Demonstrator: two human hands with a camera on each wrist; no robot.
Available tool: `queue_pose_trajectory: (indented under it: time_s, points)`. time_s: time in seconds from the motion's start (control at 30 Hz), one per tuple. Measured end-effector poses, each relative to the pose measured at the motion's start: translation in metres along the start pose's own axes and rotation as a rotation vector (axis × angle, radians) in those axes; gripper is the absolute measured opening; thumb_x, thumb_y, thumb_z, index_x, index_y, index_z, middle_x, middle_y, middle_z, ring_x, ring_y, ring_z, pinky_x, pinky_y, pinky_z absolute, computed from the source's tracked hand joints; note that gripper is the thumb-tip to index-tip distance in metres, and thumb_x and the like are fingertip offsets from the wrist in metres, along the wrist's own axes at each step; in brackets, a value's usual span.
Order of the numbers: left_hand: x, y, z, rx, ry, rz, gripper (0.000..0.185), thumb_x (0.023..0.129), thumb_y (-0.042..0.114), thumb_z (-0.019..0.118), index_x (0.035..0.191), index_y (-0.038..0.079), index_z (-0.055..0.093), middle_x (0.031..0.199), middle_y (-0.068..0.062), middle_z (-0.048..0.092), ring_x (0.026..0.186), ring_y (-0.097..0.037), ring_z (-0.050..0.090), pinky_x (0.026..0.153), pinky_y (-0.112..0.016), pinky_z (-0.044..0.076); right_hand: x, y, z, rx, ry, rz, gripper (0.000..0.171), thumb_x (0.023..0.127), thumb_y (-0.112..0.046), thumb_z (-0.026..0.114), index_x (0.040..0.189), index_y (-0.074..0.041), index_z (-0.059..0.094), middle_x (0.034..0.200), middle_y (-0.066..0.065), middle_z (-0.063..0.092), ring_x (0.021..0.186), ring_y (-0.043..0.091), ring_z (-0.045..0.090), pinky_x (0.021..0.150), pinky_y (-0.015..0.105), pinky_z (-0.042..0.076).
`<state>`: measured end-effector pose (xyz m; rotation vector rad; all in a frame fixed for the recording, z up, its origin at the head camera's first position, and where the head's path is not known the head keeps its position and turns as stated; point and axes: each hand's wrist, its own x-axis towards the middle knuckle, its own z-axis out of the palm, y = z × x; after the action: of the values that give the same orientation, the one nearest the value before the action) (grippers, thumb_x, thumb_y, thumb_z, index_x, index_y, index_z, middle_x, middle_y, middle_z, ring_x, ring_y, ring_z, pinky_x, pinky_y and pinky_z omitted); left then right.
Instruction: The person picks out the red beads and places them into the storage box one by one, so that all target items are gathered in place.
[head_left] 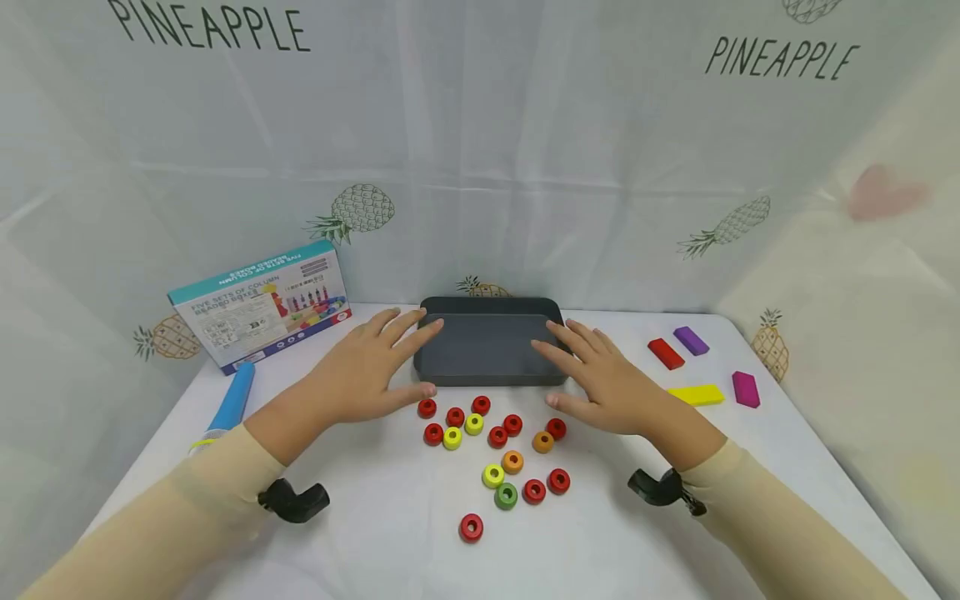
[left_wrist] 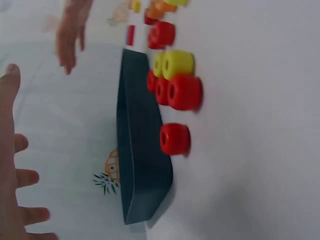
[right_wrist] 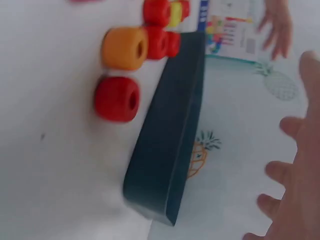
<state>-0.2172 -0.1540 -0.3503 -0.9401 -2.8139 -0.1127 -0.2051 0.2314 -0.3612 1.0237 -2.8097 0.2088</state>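
Both hands, fingers spread and released, the left hand and right hand, flank the dark tray lying lengthwise left-to-right at the table's far middle, coloured rings scattered just nearer.

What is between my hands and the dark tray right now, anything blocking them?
Nothing visible. The left hand and right hand flank the dark tray with fingers spread, the beads lying nearer you.
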Motion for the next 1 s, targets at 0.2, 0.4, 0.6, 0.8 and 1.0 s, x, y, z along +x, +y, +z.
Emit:
queue_pose_trajectory:
  time_s: [0.2, 0.4, 0.6, 0.8, 1.0]
  points:
    - [0.013, -0.024, 0.014, -0.674, -0.032, -0.231, 0.078, 0.097, 0.059, 0.055, 0.16, 0.028, 0.024, 0.163, -0.005, 0.032, 0.144, -0.033, 0.04, 0.11, -0.06, 0.043, -0.011, -0.013, -0.012, 0.325, -0.035, 0.153, 0.073, 0.094, -0.058, 0.062, 0.155, -0.024, 0.041, 0.158, -0.002, 0.042, 0.145, 0.025, 0.04, 0.109, 0.052, 0.047]
    - [0.025, -0.049, 0.033, -1.054, -0.045, -0.497, 0.064, 0.101, 0.044, 0.057, 0.155, 0.017, 0.035, 0.153, -0.009, 0.042, 0.136, -0.032, 0.05, 0.107, -0.049, 0.049, -0.028, -0.019, -0.01, 0.504, 0.047, 0.177, 0.055, 0.095, -0.044, 0.069, 0.143, -0.022, 0.054, 0.142, -0.005, 0.058, 0.125, 0.021, 0.059, 0.093, 0.042, 0.058]
    - [0.047, -0.057, 0.047, -1.112, -0.059, -0.562, 0.065, 0.102, 0.033, 0.058, 0.158, 0.011, 0.031, 0.159, -0.014, 0.035, 0.137, -0.035, 0.049, 0.099, -0.044, 0.055, -0.05, -0.027, 0.002, 0.674, 0.024, 0.239, 0.046, 0.094, -0.033, 0.073, 0.136, -0.021, 0.059, 0.132, -0.002, 0.065, 0.115, 0.019, 0.064, 0.096, 0.043, 0.057]
    - [0.067, -0.058, 0.055, -1.133, -0.094, -0.595, 0.066, 0.101, 0.017, 0.057, 0.159, 0.01, 0.027, 0.161, -0.015, 0.032, 0.135, -0.038, 0.049, 0.086, -0.04, 0.061, -0.069, -0.039, 0.024, 0.823, -0.073, 0.368, 0.048, 0.092, -0.036, 0.074, 0.134, -0.016, 0.062, 0.131, 0.004, 0.065, 0.112, 0.021, 0.063, 0.092, 0.032, 0.057]
    - [0.076, -0.051, 0.057, -1.134, -0.132, -0.597, 0.068, 0.1, 0.007, 0.056, 0.16, 0.007, 0.025, 0.162, -0.016, 0.032, 0.135, -0.037, 0.048, 0.09, -0.041, 0.06, -0.087, -0.051, 0.037, 1.011, -0.103, 0.481, 0.049, 0.089, -0.028, 0.078, 0.132, -0.011, 0.063, 0.114, 0.012, 0.068, 0.098, 0.027, 0.064, 0.078, 0.03, 0.059]
